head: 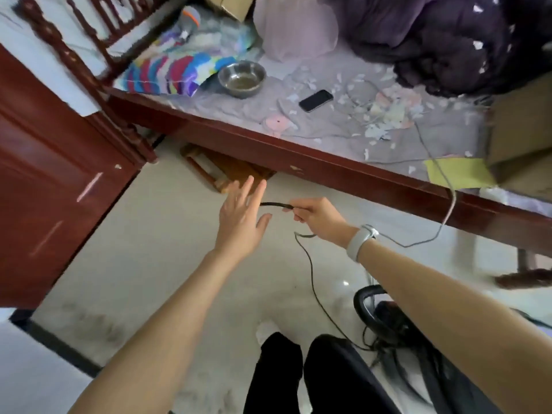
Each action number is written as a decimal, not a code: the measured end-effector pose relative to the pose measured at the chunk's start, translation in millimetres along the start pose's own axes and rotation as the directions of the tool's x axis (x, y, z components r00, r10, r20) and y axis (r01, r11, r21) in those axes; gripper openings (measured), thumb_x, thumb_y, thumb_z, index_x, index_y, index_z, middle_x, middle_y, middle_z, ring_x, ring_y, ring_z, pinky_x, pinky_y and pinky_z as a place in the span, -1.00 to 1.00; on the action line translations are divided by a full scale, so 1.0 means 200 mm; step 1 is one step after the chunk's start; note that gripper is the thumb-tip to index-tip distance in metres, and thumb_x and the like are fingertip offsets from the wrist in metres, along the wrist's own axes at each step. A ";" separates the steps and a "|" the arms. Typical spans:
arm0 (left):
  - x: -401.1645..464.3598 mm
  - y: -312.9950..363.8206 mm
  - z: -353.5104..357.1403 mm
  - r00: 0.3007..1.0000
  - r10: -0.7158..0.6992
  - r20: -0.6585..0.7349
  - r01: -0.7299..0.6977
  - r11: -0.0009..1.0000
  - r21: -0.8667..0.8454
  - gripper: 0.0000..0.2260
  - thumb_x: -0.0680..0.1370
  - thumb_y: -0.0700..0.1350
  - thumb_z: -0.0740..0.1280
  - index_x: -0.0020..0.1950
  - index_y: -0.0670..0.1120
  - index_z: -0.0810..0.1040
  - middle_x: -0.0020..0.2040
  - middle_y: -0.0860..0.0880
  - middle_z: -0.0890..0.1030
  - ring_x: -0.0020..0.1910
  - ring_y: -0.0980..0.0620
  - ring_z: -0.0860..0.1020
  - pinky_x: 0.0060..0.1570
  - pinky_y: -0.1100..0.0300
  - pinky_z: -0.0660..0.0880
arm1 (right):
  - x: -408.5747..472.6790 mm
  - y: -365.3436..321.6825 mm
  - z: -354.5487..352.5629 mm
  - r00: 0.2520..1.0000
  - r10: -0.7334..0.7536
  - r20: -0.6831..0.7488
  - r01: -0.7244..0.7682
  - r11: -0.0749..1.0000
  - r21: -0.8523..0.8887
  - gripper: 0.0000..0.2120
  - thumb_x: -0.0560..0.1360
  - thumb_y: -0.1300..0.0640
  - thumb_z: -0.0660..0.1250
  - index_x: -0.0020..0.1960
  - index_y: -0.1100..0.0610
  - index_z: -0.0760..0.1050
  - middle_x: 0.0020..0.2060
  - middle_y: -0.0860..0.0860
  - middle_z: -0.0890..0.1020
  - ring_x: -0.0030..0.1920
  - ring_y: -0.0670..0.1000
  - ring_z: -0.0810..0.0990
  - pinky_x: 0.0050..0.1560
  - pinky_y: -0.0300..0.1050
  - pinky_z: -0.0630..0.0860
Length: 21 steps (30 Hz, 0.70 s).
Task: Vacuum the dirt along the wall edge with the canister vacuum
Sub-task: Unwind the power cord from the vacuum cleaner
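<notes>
1. Right hand (313,215) — fingers curled round a thin black cord (312,282), pinching a short loop of it near the end; a pale band sits on that wrist.
2. Left hand (240,218) — fingers straight and spread, holding nothing, reaching toward the free end of the loop, just beside it; whether it touches the cord cannot be told.
3. Cord — runs from the right hand down over the pale floor (167,234) to the dark vacuum (388,321) at the lower right, near the person's legs.
4. Vacuum — only partly in view, standing on the floor; hose and nozzle not clearly made out.
5. Bed (328,162) — red wooden frame across the top, carrying a metal bowl (242,79), a phone (316,100) and scraps of paper.
6. Progress — judged early: the cord appears to be being readied, presumably for plugging in; no suction head is at any wall edge, so the vacuuming itself seems wholly left to do.
</notes>
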<state>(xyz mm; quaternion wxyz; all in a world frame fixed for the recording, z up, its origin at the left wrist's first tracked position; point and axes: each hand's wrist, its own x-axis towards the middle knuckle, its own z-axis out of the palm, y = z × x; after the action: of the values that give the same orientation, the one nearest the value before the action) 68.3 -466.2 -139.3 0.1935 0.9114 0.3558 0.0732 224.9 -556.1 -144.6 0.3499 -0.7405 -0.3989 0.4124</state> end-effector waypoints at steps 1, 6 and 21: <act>0.04 -0.02 0.02 0.998 0.008 0.062 -0.007 1.000 -0.014 -0.56 0.60 -0.07 0.25 0.46 -0.13 0.30 0.45 -0.17 0.33 0.45 -0.19 0.22 0.37 -0.06 0.24 | 0.01 0.01 0.01 1.000 -0.005 -0.004 0.005 1.000 -0.003 -0.74 0.62 0.24 0.13 0.04 0.08 0.59 -0.30 -0.08 0.47 -0.29 -0.03 0.41 -0.38 -0.41 0.33; 0.40 0.03 0.20 0.888 0.024 0.459 0.137 0.940 -0.313 -0.85 0.61 -0.06 0.22 -0.09 -0.05 0.54 -0.26 0.01 0.58 -0.36 0.10 0.50 -0.31 0.23 0.40 | 0.07 0.20 -0.15 0.947 0.147 -0.284 -0.136 0.989 0.058 -0.77 0.60 0.24 0.19 0.14 0.18 0.59 -0.16 0.03 0.58 -0.17 -0.04 0.47 -0.25 -0.54 0.33; 1.21 0.50 0.72 0.443 0.477 0.759 -0.455 0.849 -0.268 -0.79 0.56 0.05 0.29 -0.20 -0.03 0.49 -0.17 -0.01 0.56 -0.11 -0.07 0.51 -0.06 0.08 0.40 | -0.12 0.67 -0.32 0.471 0.524 -0.710 -0.585 0.787 0.193 -0.78 0.60 0.13 0.22 0.13 0.21 0.56 -0.02 0.13 0.60 0.00 0.16 0.56 0.01 0.08 0.48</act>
<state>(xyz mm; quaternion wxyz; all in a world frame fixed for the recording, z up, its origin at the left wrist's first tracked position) 348.2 -412.6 -231.0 0.3160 0.9023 -0.0358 -0.2909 314.7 -647.6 -224.6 0.2973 -0.9419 0.0220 0.1550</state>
